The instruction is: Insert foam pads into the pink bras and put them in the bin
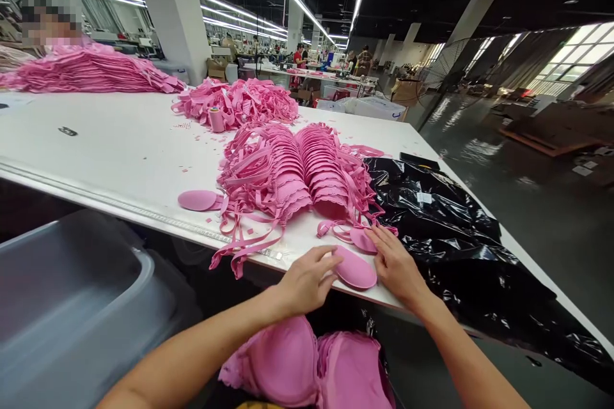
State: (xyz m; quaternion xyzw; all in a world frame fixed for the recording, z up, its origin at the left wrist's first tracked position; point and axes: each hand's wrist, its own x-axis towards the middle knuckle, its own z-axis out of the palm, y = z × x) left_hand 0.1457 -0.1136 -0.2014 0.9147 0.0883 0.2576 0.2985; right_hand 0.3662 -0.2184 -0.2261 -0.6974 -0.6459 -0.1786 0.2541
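- Beyond both hands: a nested row of pink bras (302, 169) on the white desk (119, 153), its straps trailing toward the left hand; farther off, a loose pink heap (244, 102) and a thread spool (216, 120).
- Right of the right hand: black plastic sheeting (446, 223), bounding the space on that side.
- Left of and below the left hand: a grey bin (86, 319). Below both hands: more pink bras (311, 364).
- Left hand (309, 278): fingers loosely bent, tips at the near pad's left end; whether they pinch it cannot be told.
- Right hand (396, 265): fingers extended, tips on a second pad (363, 240), thumb beside the near pad.
- Near pad (355, 266): between the hands at the desk edge; oval, smooth, matt pink.
- Bra cups: rounded, with scalloped edges; sheeting: glossy, creased.
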